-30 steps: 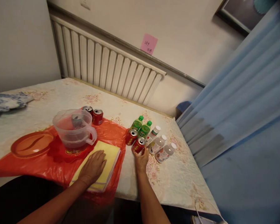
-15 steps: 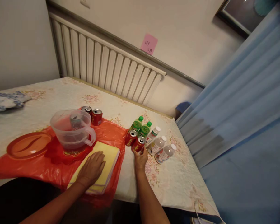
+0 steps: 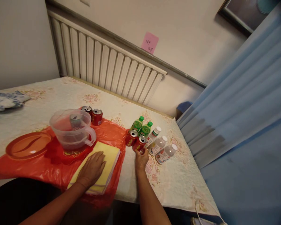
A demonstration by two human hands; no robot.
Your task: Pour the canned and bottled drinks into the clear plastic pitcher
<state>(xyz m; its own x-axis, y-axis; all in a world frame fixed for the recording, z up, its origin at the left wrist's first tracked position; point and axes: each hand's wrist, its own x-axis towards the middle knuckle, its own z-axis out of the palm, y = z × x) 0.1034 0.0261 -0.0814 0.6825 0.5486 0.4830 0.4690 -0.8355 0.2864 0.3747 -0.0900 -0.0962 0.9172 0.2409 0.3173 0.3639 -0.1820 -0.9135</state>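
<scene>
My left hand (image 3: 92,168) lies flat, palm down, on a stack of folded yellow cloths (image 3: 111,151). At the lower front of a red drink can (image 3: 139,144) my right hand (image 3: 142,159) has its fingers curled, thumb and fingertips against the can's base. Its palm is turned away from view. Another red can (image 3: 131,138) stands touching or very close on the left. Two green-capped bottles (image 3: 145,129) rise just behind the cans. To the right, a white-capped bottle (image 3: 153,136) and two clear, white-capped bottles (image 3: 165,154) stand in a slanting row.
A clear plastic jug (image 3: 71,137) stands on a red plastic bag (image 3: 112,134), with an orange oval lid (image 3: 29,145) at its left. Two more cans (image 3: 97,117) are behind it. Patterned fabric (image 3: 7,101) lies far left. A radiator (image 3: 103,62) and blue curtain (image 3: 245,103) border the table.
My right thumb has slid slightly to the right along the base of the near can, and the hand sits a little lower against it. My left hand has stayed still.
</scene>
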